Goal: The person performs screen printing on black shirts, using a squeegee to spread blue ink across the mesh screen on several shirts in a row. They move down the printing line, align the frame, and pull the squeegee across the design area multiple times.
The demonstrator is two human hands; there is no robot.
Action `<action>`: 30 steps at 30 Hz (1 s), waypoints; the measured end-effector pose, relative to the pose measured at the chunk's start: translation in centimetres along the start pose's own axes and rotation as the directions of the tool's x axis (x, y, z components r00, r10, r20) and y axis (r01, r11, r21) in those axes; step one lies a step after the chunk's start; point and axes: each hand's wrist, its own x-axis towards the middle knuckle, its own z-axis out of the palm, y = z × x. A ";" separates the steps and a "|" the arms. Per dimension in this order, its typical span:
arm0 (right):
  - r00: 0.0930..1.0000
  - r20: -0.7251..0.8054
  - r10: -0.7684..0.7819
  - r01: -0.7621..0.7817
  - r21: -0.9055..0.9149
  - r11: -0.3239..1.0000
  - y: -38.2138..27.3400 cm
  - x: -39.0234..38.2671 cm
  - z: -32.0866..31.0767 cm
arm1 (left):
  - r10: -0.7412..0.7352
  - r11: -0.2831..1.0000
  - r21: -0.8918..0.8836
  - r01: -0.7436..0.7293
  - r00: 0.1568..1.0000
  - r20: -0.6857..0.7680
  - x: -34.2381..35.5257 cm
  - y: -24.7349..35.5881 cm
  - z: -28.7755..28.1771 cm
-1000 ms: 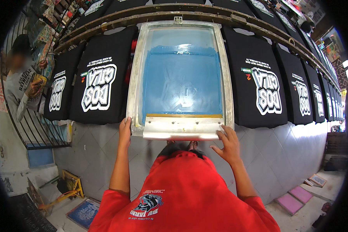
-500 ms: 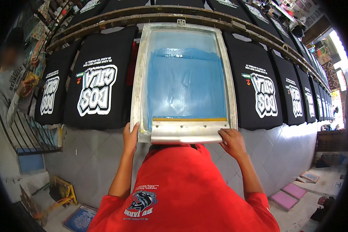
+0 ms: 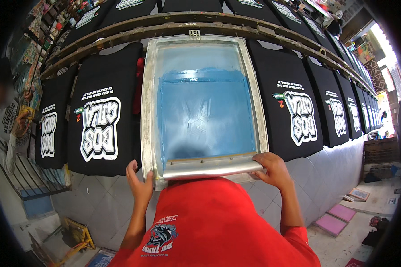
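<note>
Right grip (image 3: 274, 171) holds squeegee (image 3: 209, 168) — left grip (image 3: 140, 184) open beside screen frame (image 3: 149, 107).

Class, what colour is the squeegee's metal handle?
The handle is silver; the head view shows it best.

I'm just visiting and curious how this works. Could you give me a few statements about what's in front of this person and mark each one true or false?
1. The person's right hand grips the right end of the silver squeegee. True.
2. Both hands are gripping that bar. False: the left hand is open, by the near left corner of the framed screen.
3. Black shirts with white lettering lie on both sides of the screen. True.
4. The screen's middle is bright green. False: its mesh is blue.
5. Two pink panels lie on the floor at lower right. True.
6. The person is dressed in yellow. False: a red shirt is worn.
</note>
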 end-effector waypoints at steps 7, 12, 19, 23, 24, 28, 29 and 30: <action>0.995 0.075 0.062 -0.056 -0.083 0.995 0.7 3.0 -0.1 | 0.240 0.884 0.040 -0.466 0.525 0.817 7.6 9.9 1.0; 0.994 0.088 0.072 -0.057 -0.160 0.985 2.0 5.7 -1.2 | 0.324 0.862 0.011 -0.507 0.567 0.757 11.2 10.4 0.9; 0.939 -0.299 -0.172 0.082 -0.293 0.953 8.7 21.4 -3.0 | 0.634 0.749 -0.032 -0.661 0.703 0.322 24.7 9.6 9.4; 0.943 -0.306 -0.127 0.035 -0.289 0.957 11.7 26.6 -1.4 | 0.616 0.756 -0.025 -0.654 0.698 0.364 28.8 8.6 13.9; 0.943 -0.308 -0.126 0.032 -0.294 0.955 12.2 27.0 -0.7 | 0.607 0.763 -0.023 -0.646 0.705 0.366 28.8 8.0 14.7; 0.949 -0.307 -0.066 -0.026 -0.287 0.958 13.7 25.8 2.8 | 0.600 0.764 -0.004 -0.645 0.709 0.371 27.4 6.8 16.2; 0.940 -0.335 -0.060 -0.048 -0.306 0.951 13.6 25.4 3.5 | 0.610 0.759 0.010 -0.651 0.716 0.339 26.6 6.4 16.3; 0.941 -0.333 -0.060 -0.053 -0.322 0.945 13.7 25.1 3.9 | 0.599 0.760 0.035 -0.648 0.721 0.349 26.1 6.2 16.4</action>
